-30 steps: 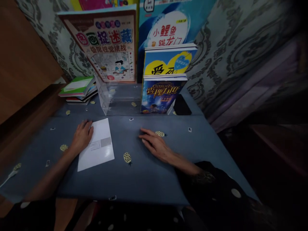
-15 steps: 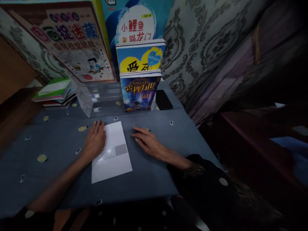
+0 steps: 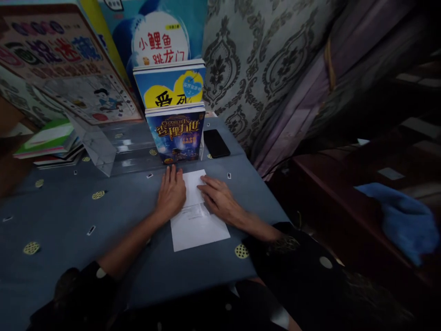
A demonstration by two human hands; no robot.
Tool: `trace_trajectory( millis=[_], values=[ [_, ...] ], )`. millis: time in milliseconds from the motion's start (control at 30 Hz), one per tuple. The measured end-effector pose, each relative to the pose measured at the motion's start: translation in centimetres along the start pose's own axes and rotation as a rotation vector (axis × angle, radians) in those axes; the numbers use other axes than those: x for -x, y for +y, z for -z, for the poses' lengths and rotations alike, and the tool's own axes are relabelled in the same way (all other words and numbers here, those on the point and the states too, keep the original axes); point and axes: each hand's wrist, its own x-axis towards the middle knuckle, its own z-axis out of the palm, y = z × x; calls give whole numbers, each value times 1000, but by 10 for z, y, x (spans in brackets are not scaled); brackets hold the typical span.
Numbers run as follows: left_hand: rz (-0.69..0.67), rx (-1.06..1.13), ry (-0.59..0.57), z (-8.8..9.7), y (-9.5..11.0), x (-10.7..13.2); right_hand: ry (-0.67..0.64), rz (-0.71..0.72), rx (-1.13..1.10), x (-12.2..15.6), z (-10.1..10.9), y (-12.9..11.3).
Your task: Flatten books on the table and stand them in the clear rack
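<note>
A: What lies nearest?
B: A white sheet (image 3: 198, 232), flat on the table (image 3: 120, 243), between the two hands.
A: And each grip?
B: Left hand (image 3: 171, 193): laid flat over the sheet's left edge, fingers straight, grip unclosed. Right hand (image 3: 220, 198): over the right edge, fingers outstretched and slightly bent, grip likewise unclosed.
A: Beyond these?
B: A dark-blue book (image 3: 179, 138), upright in a clear stand (image 3: 99, 152); just to its right, a black phone (image 3: 216, 143). Far left, a book stack (image 3: 46, 141).
A: Rearmost?
B: A patterned wall (image 3: 237, 55).
</note>
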Motion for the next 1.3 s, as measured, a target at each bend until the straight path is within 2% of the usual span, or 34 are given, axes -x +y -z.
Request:
trace_trajectory(
  millis=[100,167,333,433,533,700,933,1300],
  values=[
    [-43,74,-2,-5,4,-4,-8,-8,35,-1,-1,3],
    [-83,158,-12,-3,-1,-5,-18,-12,50,-1,-3,5],
    [-198,368,81,23,-45,4,-26,-4,77,-1,-6,5],
    [-276,343,132,37,-71,16,-14,5,81,-1,-6,5],
    [-363,306,120,41,-83,25,-6,10,87,-1,-7,5],
    [-431,240,62,36,-81,24,-1,20,79,0,-7,5],
    [-472,223,60,33,-77,13,2,16,71,0,-7,6],
    [-550,172,-25,29,-51,-7,-16,-17,63,0,-5,3]
  ],
)
